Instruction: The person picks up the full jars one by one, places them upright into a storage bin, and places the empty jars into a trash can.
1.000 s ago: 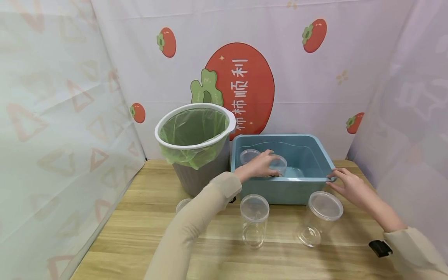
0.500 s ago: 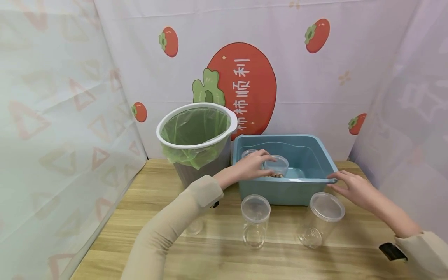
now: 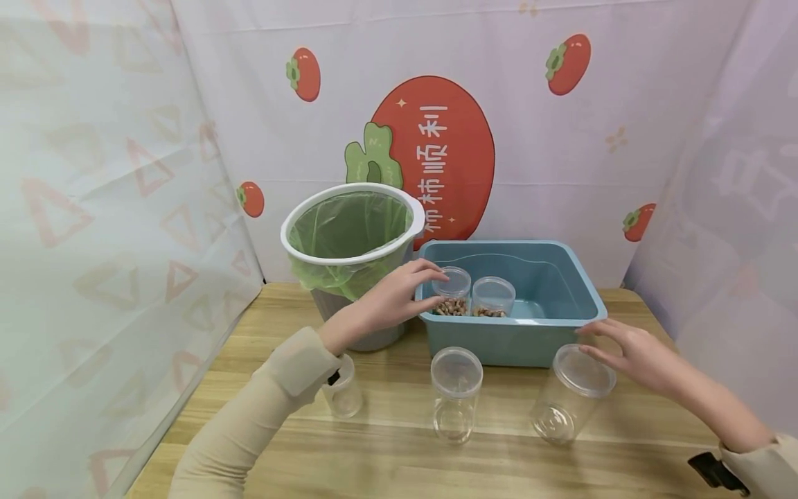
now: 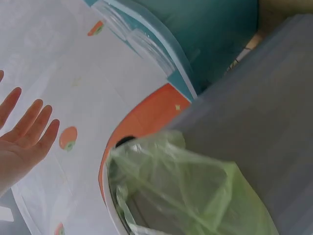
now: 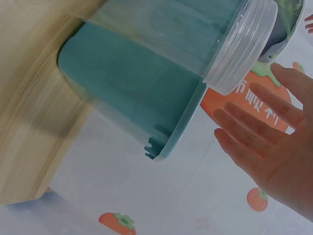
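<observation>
My left hand (image 3: 399, 294) is over the left rim of a blue plastic bin (image 3: 561, 322), fingers extended and holding nothing. In the left wrist view its fingers (image 4: 33, 128) are spread. Two clear lidded jars stand side by side in the bin: the left jar (image 3: 451, 291), nearest these fingertips, and the right jar (image 3: 494, 296). Both contain small brown bits, kind unclear. My right hand (image 3: 639, 355) hovers just off the bin's front right corner, beside the lid of a large clear jar (image 3: 573, 395). The right wrist view has that palm (image 5: 286, 156) with fingers extended, holding nothing.
On the wooden table (image 3: 399, 464) also stand a tall clear jar (image 3: 457, 395) in the middle and a smaller one (image 3: 344, 391) by my left sleeve. Left of the bin is a grey trash can (image 3: 333, 305) lined with a green bag (image 3: 346, 229). Printed cloth walls enclose the table.
My left hand has let go of the right jar in the bin and moved left toward the trash can. The right hand has come off the bin's corner and shifted slightly toward me.
</observation>
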Demonstrator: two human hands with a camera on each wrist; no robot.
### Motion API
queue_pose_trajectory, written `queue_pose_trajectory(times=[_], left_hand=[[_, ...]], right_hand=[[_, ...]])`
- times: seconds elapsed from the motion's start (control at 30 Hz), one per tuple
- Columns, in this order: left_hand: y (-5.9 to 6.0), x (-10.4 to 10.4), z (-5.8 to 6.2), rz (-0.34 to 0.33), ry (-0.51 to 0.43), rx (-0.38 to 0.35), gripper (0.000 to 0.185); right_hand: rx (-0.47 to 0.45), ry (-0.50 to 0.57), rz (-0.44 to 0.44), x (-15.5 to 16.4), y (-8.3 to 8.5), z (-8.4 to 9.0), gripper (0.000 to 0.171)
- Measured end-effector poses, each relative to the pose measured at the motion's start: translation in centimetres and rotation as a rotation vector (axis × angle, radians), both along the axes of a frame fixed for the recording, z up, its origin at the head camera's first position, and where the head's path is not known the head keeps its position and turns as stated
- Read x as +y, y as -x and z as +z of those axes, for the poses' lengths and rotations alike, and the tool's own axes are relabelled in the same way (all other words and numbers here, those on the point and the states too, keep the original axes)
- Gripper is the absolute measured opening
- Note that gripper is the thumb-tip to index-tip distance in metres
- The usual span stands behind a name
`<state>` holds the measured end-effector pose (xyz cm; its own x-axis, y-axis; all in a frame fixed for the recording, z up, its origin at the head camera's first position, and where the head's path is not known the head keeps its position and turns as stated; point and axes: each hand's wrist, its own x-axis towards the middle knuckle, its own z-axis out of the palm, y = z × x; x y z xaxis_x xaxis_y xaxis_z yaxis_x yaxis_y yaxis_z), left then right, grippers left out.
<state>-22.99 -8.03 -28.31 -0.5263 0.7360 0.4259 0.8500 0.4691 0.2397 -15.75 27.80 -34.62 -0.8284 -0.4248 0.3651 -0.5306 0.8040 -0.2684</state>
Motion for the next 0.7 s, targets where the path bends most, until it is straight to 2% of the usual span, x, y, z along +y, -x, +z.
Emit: queue_pose_trajectory(times=[0.23, 0.37, 0.53, 0.7], left_hand=[[-0.6, -3.9, 0.3, 0.044, -0.146, 0.106, 0.027], [-0.7, -6.3, 0.3, 0.071, -0.235, 0.168, 0.027], [-0.7, -9.2, 0.0, 0.130, -0.318, 0.179, 0.030], [-0.3, -11.6, -0.3, 0.191, -0.382, 0.172, 0.030]], right_hand=[[-0.010, 0.017, -0.009, -0.2, -0.8, -0.3, 0.025], [0.033, 0.037, 0.018, -0.2, -1.0, -0.9, 0.028], [0.071, 0.076, 0.049, -0.2, -1.3, -1.4, 0.034], [0.009, 0.088, 0.023, -0.4, -1.7, -1.7, 0.037]])
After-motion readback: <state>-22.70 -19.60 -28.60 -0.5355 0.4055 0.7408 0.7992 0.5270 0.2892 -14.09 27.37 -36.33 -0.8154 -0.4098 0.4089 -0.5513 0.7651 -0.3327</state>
